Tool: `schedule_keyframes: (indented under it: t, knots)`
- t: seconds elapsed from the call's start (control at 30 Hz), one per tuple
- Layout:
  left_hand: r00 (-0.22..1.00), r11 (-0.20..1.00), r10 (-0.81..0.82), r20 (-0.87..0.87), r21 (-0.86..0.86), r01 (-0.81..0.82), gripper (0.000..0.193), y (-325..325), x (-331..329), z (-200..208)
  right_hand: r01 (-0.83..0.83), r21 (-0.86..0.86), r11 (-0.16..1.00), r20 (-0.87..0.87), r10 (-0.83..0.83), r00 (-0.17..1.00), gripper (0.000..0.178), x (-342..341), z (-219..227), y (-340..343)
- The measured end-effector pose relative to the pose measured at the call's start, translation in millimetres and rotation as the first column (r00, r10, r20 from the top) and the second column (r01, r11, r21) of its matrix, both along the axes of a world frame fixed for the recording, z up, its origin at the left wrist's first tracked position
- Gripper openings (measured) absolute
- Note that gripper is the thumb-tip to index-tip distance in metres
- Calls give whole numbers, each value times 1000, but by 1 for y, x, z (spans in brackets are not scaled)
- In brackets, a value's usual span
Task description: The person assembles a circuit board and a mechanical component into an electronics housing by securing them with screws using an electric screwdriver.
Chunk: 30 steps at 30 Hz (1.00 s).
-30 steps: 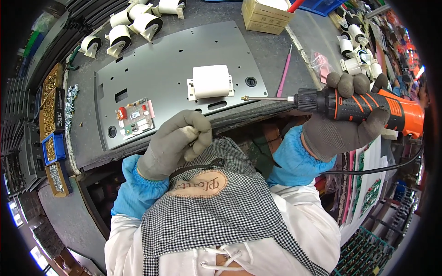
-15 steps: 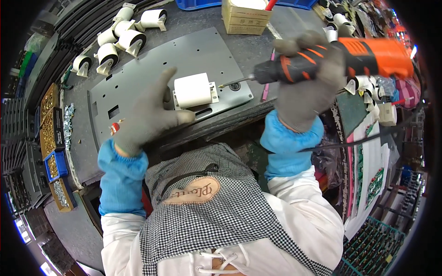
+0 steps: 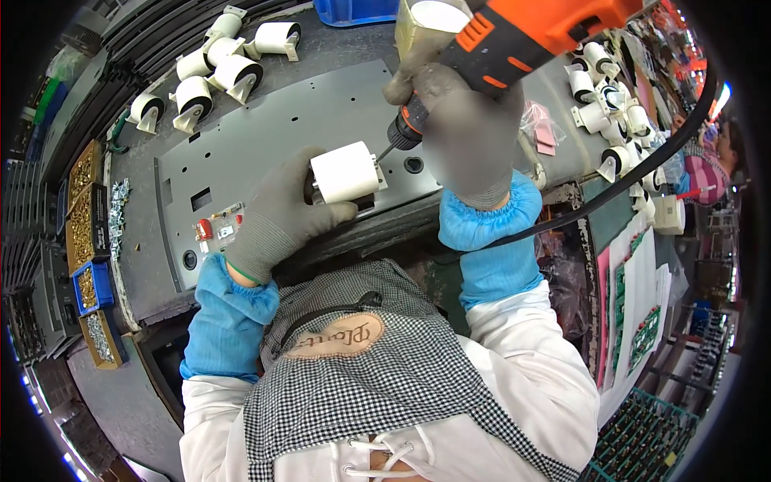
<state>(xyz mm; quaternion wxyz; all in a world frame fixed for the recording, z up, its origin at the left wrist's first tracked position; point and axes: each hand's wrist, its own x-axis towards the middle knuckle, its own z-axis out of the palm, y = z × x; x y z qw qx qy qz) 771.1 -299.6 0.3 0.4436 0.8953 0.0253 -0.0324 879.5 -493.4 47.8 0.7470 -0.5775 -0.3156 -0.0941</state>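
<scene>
A white cylinder with metal tabs at its ends lies on a grey metal plate with holes and slots. My left hand, in a grey glove, is closed around its left end, the thumb along the near side. In my gloved right hand is an orange and black power screwdriver, raised and tilted. Its bit points down at the tab on the cylinder's right end; whether it touches a screw is too small to tell. Motion smears part of the right hand.
Several white cylinders with brackets lie at the back left, more at the right. Small boxes of brass-coloured parts line the left edge. A black cable runs past my right arm. A small red part lies by my left wrist.
My left hand has closed on the white cylinder, which is shifted slightly. My right hand has moved left, tipping the screwdriver from nearly level to steeply downward, its bit now at the cylinder's right tab.
</scene>
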Motion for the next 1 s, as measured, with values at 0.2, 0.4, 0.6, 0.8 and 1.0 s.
schedule_keyframes:
  t: [0.2, 0.4, 0.6, 0.8, 1.0]
  knots:
    - [999, 998, 35, 24, -61, -34, 71, 0, -2, -5, -4, -19, 1000, -95, 2, 995, 20, -11, 13, 13]
    - [997, 1000, 1, 82, 17, -3, 70, -1, -4, -5, 91, -30, 995, -63, -92, 994, 25, -10, 11, 14]
    - [999, 996, 29, 35, -90, -26, 72, 4, -4, -10, 107, -117, 987, 94, -96, 991, 28, -9, 2, 11]
    - [996, 994, 22, 86, -109, -13, 73, 1, -3, -10, 73, 47, 996, -25, -72, 997, 19, -13, 5, 3]
    - [998, 980, 24, 51, -201, -13, 71, -6, -2, -6, 104, 103, 989, -16, -103, 995, 37, -5, -3, 2]
